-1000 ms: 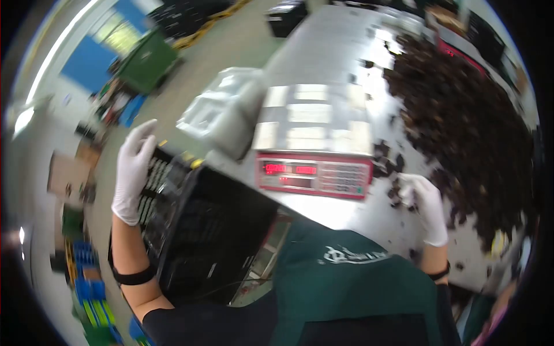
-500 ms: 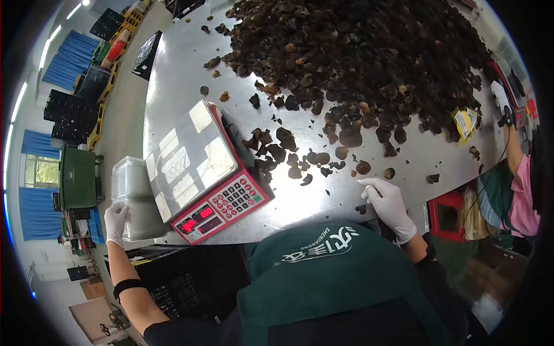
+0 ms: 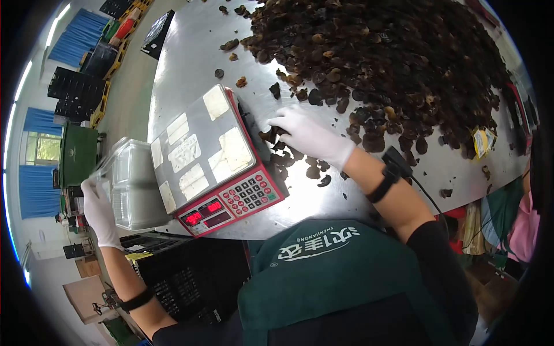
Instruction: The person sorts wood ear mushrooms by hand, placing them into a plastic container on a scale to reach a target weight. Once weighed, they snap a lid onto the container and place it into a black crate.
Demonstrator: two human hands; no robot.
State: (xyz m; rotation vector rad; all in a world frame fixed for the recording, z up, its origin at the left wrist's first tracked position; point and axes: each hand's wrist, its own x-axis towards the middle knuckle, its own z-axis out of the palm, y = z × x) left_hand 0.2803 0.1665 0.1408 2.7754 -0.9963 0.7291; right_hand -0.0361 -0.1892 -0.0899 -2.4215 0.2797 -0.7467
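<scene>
My left hand (image 3: 99, 214), in a white glove, grips the edge of a clear plastic tray (image 3: 109, 162) tilted up beside a stack of similar trays (image 3: 139, 187). My right hand (image 3: 314, 137), also gloved, reaches over loose dark wood ear mushrooms (image 3: 283, 158) to the right of the scale. Its fingers are apart and bent down around a few pieces; part of these is hidden under the hand. Between my hands sits a red digital scale (image 3: 202, 155) with a grey platform, pale stickers and lit red digits.
A large heap of wood ear mushrooms (image 3: 375, 57) covers the far side of the metal table (image 3: 190, 63). A yellow packet (image 3: 483, 141) lies at its right edge. Black crates (image 3: 190, 277) stand below the table's front edge. Another person's pink clothing (image 3: 524, 222) shows at right.
My right hand has moved left and forward from the table's front to the loose mushrooms by the scale. My left hand has pulled a clear tray up and left from the stack.
</scene>
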